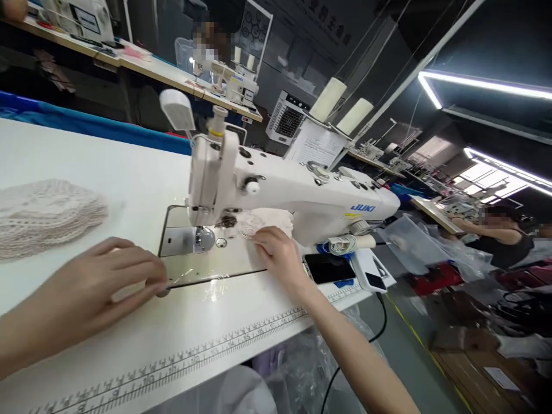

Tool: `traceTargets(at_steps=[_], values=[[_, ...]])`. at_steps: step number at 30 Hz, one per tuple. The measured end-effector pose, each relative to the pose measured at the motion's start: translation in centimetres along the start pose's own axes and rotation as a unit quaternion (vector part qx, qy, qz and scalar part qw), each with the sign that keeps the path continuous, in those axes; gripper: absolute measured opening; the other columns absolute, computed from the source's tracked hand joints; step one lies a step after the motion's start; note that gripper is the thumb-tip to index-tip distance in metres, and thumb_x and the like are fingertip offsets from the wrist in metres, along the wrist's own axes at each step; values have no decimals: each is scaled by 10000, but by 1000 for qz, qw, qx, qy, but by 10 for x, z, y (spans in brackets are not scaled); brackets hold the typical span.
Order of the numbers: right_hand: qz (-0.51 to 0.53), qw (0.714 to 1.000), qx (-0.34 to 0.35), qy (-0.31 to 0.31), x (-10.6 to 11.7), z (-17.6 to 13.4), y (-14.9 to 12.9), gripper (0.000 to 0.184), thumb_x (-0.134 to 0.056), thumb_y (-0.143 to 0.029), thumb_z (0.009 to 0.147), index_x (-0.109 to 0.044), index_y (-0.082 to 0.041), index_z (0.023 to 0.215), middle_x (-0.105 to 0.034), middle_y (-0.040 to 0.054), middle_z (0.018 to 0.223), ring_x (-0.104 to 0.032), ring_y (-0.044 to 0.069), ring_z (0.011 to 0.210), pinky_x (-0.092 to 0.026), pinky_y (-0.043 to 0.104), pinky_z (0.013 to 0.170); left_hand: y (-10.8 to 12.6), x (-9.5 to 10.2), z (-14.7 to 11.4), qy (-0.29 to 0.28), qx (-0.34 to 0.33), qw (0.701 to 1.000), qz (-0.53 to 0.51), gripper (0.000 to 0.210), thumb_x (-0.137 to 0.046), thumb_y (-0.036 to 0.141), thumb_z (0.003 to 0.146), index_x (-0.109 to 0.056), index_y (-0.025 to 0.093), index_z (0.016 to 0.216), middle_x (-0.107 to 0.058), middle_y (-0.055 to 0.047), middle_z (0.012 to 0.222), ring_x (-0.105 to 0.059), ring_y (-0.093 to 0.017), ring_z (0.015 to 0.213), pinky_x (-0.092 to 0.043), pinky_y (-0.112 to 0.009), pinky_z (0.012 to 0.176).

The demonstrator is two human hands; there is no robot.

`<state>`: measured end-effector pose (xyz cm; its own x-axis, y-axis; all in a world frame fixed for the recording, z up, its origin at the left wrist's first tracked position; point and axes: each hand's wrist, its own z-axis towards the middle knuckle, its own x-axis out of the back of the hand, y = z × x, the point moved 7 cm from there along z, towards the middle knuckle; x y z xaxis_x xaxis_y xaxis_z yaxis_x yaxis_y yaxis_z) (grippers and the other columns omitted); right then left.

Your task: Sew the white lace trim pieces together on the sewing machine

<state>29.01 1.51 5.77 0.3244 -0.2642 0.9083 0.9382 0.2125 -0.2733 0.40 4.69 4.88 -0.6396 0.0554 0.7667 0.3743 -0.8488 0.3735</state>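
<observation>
My right hand (pixel 279 253) is under the arm of the white sewing machine (pixel 276 181), its fingers closed on the edge of a cream lace piece (pixel 271 220). That piece lies on the machine bed, right of the needle area, partly hidden by my fingers and the machine head. My left hand (pixel 112 282) rests at the left front corner of the machine's metal plate (pixel 177 240). Its fingers are loosely stretched, the thumb is apart at its base, and no object shows in it. Beyond my left hand lies a stack of cream lace pieces (pixel 52 213).
A ruler strip (pixel 194 359) runs along the table's front edge. Right of the machine lie a black phone (pixel 330 268), a coiled cable (pixel 342 245) and a white device (pixel 370 270). Thread cones (pixel 328 99) stand behind. Other people sit at further machines.
</observation>
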Motion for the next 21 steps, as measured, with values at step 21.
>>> traceTargets(at_steps=[21], values=[[-40,995,72,60,-20,47,24,318,-489,-428,955,-708,-219,1052,-728,145,1000,-682,293,836,-448,329,573,24,-51,29,12,3,999,46,296,-493,299,1077,-708,203,897,-757,-8,819,-664,-149,739,-454,-329,769]])
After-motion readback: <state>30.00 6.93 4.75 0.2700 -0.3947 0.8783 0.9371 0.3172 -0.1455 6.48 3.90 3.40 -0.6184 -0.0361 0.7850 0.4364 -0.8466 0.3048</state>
